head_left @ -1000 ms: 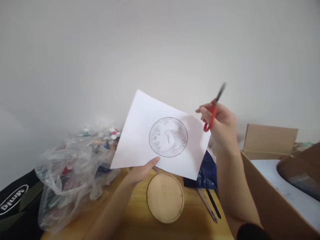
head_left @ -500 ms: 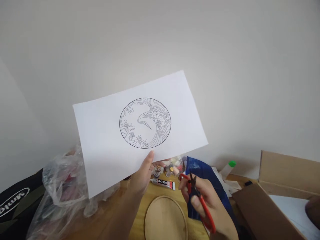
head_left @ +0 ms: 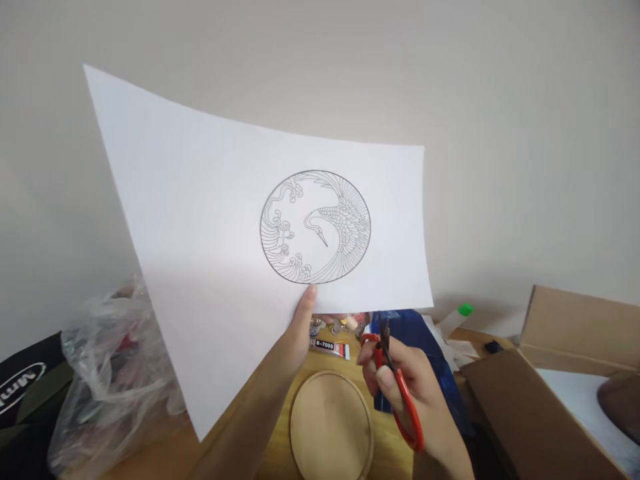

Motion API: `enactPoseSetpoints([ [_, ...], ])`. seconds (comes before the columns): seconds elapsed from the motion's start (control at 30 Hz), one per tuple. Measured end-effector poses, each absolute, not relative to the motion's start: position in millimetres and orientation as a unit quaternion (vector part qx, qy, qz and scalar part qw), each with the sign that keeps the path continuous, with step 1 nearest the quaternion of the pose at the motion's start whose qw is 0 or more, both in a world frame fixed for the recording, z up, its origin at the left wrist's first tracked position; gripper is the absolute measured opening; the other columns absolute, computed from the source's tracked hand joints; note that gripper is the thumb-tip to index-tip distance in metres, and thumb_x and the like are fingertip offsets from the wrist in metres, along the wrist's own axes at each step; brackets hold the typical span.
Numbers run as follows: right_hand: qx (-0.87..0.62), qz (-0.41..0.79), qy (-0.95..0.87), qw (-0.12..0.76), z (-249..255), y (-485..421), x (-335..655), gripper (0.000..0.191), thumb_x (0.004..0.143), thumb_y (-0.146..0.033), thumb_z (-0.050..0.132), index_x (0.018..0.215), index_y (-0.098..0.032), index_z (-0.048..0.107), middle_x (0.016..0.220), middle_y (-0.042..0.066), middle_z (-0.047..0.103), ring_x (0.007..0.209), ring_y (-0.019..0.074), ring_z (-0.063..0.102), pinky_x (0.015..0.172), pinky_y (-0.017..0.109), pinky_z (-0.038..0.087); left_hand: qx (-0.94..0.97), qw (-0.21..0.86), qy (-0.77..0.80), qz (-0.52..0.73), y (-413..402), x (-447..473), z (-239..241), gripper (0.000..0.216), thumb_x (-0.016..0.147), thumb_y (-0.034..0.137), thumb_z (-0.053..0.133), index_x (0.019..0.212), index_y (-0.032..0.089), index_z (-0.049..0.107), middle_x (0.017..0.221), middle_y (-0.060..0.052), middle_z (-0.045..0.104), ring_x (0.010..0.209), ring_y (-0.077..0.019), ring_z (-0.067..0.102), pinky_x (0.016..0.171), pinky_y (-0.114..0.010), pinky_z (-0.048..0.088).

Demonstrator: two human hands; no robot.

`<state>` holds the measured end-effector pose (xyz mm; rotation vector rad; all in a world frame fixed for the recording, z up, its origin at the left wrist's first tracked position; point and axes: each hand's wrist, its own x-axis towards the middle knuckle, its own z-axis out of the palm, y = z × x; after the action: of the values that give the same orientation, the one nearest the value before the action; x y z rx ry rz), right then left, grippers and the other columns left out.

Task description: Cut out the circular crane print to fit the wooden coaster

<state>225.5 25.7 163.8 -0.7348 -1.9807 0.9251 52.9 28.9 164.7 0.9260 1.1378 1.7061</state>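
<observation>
From the head camera I see the left hand [head_left: 295,333] pinching the bottom edge of a white paper [head_left: 210,253], holding it up flat and facing me so the round bird drawing [head_left: 315,227] is easy to look at. The right hand [head_left: 405,387] is closed tight around the red scissors [head_left: 395,380], blades pointing up just under the paper's edge but not touching it. Below them, a round wooden plate [head_left: 330,427] lies on the table [head_left: 390,447], beside a small glue tube [head_left: 330,347].

round wooden disc [head_left: 331,427] cut off by bottom edge, small jars [head_left: 345,325] mostly hidden behind paper sheet [head_left: 220,233]
</observation>
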Motion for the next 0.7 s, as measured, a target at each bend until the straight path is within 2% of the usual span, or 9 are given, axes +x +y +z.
enactPoseSetpoints([
  [0.17,-0.332,0.361,-0.79,0.368,169.2,26.0,222.0,0.026,0.089,-0.038,0.051,0.075,-0.017,0.053,0.059,-0.004,0.044,0.051,0.0089,0.037,0.048,0.02,0.029,0.392,0.428,0.385,0.717,29.6,54.4,171.7,0.041,0.086,0.052,0.052,0.074,0.018,0.071,0.062,-0.005,0.072,0.064,-0.0199,0.068,0.061,-0.03,0.052],
  [0.3,-0.363,0.356,-0.798,0.324,170.1,27.1,220.7,0.025,0.085,-0.038,0.057,0.073,-0.017,0.052,0.056,-0.005,0.04,0.05,0.0085,0.034,0.047,0.02,0.027,0.437,0.41,0.381,0.704,27.3,53.9,172.6,0.049,0.09,0.051,0.045,0.064,0.018,0.07,0.06,-0.005,0.07,0.063,-0.0193,0.067,0.063,-0.031,0.051],
  [0.43,-0.391,0.341,-0.805,0.286,168.4,28.2,222.1,0.027,0.085,-0.038,0.057,0.07,-0.018,0.049,0.056,-0.005,0.04,0.05,0.0088,0.033,0.048,0.021,0.027,0.455,0.401,0.384,0.696,25.3,55.0,172.4,0.051,0.092,0.049,0.042,0.062,0.018,0.07,0.06,-0.004,0.069,0.059,-0.0176,0.064,0.065,-0.03,0.049],
  [0.7,-0.345,0.365,-0.798,0.333,169.6,27.0,216.7,0.026,0.089,-0.039,0.051,0.073,-0.018,0.048,0.061,-0.003,0.044,0.053,0.0097,0.038,0.051,0.021,0.031,0.507,0.44,0.385,0.634,22.8,55.6,170.4,0.055,0.091,0.055,0.039,0.071,0.018,0.073,0.063,-0.005,0.07,0.063,-0.0188,0.065,0.066,-0.03,0.05],
])
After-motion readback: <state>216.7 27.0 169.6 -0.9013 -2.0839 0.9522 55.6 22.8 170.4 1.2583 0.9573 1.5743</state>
